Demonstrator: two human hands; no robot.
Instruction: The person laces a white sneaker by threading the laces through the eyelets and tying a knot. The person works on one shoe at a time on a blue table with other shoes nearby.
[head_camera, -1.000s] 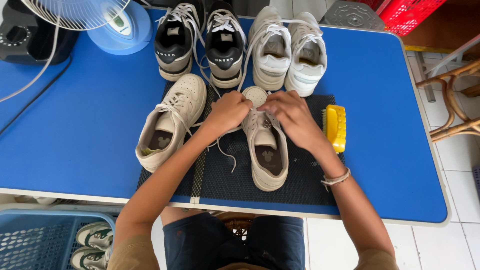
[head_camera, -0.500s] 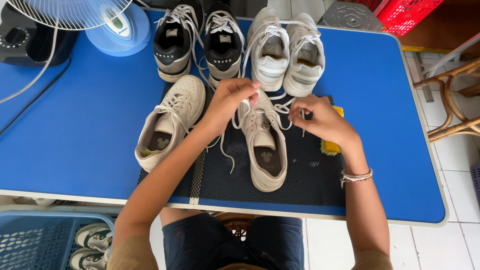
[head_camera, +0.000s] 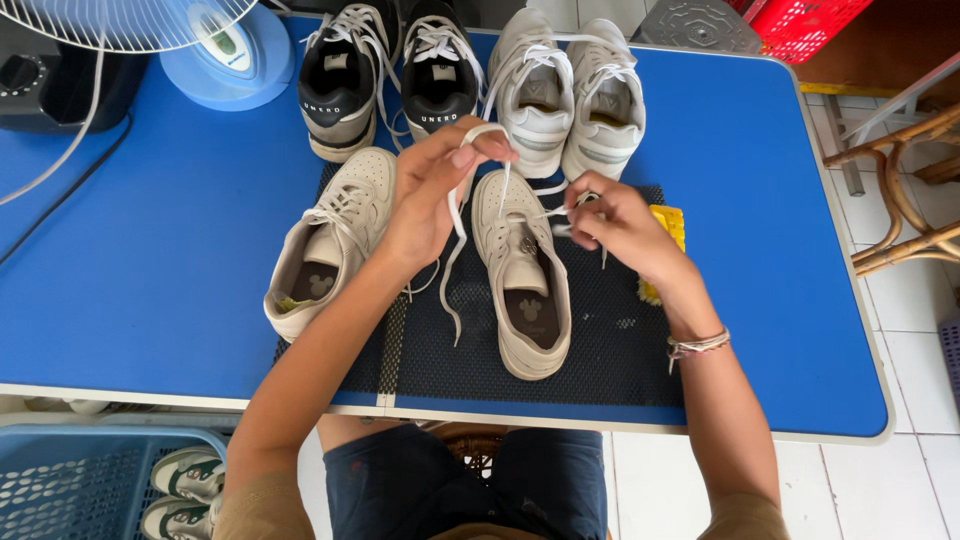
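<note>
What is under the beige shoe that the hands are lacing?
The beige shoe lies on a black mat, which rests on the blue table. The mat surface right below the shoe is covered.

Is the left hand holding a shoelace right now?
Yes, the left hand pinches a white shoelace lifted above the beige shoe on the black mat.

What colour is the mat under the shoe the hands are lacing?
The mat is black with a fine dotted mesh pattern; the head view shows it.
</note>
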